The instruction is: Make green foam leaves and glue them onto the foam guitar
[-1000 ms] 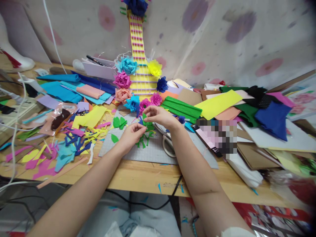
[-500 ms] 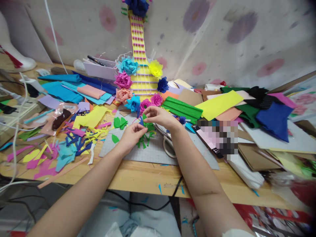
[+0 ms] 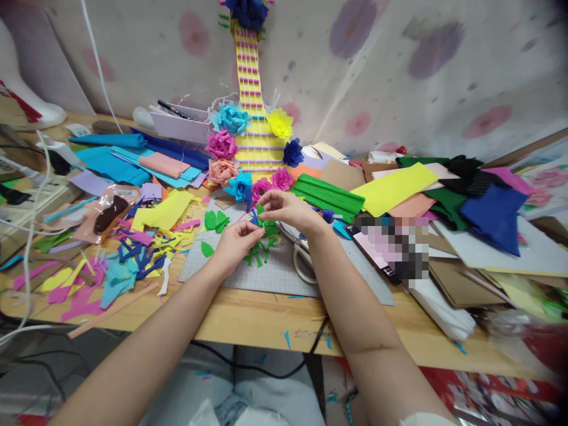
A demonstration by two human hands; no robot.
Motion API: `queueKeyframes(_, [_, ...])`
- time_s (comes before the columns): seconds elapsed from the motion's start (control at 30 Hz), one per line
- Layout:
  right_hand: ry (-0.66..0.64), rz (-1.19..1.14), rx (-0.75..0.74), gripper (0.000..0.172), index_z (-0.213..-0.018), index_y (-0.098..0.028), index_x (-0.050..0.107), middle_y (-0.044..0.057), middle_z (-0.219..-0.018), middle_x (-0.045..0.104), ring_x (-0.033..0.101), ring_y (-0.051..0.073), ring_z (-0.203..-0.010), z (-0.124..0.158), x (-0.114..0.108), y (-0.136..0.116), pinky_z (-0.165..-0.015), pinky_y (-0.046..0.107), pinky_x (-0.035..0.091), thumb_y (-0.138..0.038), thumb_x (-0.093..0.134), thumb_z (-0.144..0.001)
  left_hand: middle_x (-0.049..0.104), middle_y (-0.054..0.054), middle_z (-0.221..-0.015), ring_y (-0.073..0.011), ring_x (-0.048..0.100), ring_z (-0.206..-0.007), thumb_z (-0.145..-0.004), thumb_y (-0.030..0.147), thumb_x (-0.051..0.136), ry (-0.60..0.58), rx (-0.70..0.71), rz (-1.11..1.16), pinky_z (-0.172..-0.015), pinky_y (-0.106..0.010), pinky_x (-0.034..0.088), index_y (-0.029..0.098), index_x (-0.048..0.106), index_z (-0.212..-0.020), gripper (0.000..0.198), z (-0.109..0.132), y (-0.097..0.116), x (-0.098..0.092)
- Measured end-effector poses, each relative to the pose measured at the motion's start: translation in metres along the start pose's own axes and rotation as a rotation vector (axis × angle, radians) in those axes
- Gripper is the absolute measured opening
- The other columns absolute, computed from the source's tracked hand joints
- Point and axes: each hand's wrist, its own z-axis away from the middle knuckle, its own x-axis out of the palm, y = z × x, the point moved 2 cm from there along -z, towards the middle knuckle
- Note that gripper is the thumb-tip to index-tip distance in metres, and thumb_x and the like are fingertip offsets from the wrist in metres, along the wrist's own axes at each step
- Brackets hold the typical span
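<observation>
Fine pinch work above the grey mat.
Loose leaves near its left edge; left hand pinching a thin pale strand; green leaf toward the far edge, fingertip-held by the right hand. A light, steady pinch should keep the leaf uncrushed.

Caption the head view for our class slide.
Left hand and right hand close together above a grey mat, green leaves nearby, before a yellow guitar-shaped model trimmed with flowers.
</observation>
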Motion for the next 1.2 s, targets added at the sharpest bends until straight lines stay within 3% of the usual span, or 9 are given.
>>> queueKeyframes(0.37, [0.0,0.005,0.005,0.028,-0.079,-0.015,0.053,-0.005,-0.064,0.054,0.05,0.007,-0.059,0.0011,0.0017,-0.0025,-0.056,0.02,0.038,-0.016,0.069,-0.056,0.046,0.004,-0.051,-0.0038,0.034,-0.044,-0.06,0.035,0.068,0.04,0.039,-0.032,-0.042,-0.019,0.022,0.013,0.056,-0.063,0.025,-0.0011,0.0009,0.001])
queueKeyframes(1.2, [-0.019,0.027,-0.034,0.03,-0.08,-0.017,0.054,-0.005,-0.068,0.053,0.05,0.008,-0.065,0.0016,0.0007,-0.0025,-0.06,0.021,0.041,-0.017,0.071,-0.055,0.041,0.007,-0.045,-0.0024,0.03,-0.037,-0.058,0.03,0.068,0.035,-0.054,0.064,-0.036,-0.017,0.016,0.014,0.052,-0.063,0.023,0.0008,0.0041,0.0026])
